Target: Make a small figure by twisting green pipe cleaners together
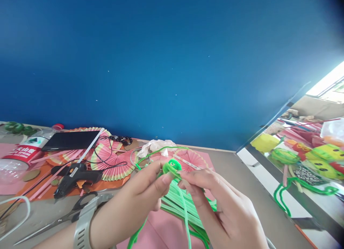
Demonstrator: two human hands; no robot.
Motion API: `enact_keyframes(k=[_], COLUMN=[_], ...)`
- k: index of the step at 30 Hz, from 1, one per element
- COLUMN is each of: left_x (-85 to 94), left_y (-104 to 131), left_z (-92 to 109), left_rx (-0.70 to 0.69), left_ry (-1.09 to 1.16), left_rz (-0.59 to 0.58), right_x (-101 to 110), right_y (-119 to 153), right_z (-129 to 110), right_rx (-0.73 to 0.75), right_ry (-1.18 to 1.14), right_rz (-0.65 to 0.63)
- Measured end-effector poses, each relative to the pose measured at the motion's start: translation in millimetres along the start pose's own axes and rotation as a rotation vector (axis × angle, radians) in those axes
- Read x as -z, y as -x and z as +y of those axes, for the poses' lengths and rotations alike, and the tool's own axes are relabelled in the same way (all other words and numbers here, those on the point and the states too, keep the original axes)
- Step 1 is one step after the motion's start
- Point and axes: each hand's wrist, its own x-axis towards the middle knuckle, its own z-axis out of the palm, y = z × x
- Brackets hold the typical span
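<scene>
A small coil of bright green pipe cleaner [176, 163] sits between my two hands at the lower middle. My left hand [146, 191] pinches the coil's left side between thumb and forefinger. From the right, my right hand [217, 197] grips the pipe cleaner near the coil's edge with thumb and fingertips. Loose green ends hang down below my hands. Beneath them lies a bundle of pale green pipe cleaners [178, 206] on pink paper [161, 229]. The fingertips partly cover the coil.
To the left lie a black glue gun [76, 177], scissors [63, 216], a dark phone-like slab [71, 140] and a plastic bottle [24, 150]. Pink folded paper fans [115, 161] spread behind. A blue partition [161, 70] rises at the back. Colourful craft pieces [322, 163] are at the right.
</scene>
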Motion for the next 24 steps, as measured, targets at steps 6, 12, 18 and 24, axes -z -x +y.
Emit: enact_keyframes(k=[6, 12, 18, 24], left_x=[0.5, 1.0, -4.8, -5.3], left_y=[3, 3, 4, 4], left_z=[4, -1, 8, 10], left_rx=[0.049, 0.062, 0.096, 0.142], left_ry=[0.315, 0.509, 0.449, 0.589], left_rz=[-0.157, -0.228, -0.054, -0.074], right_x=[-1, -4, -8, -11], right_y=[2, 5, 5, 7], right_z=[0, 1, 4, 5], right_rx=[0.005, 0.093, 0.191, 0.199], right_ry=[-0.013, 0.032, 0.094, 0.089], right_rz=[0.007, 0.023, 0.002, 0.05])
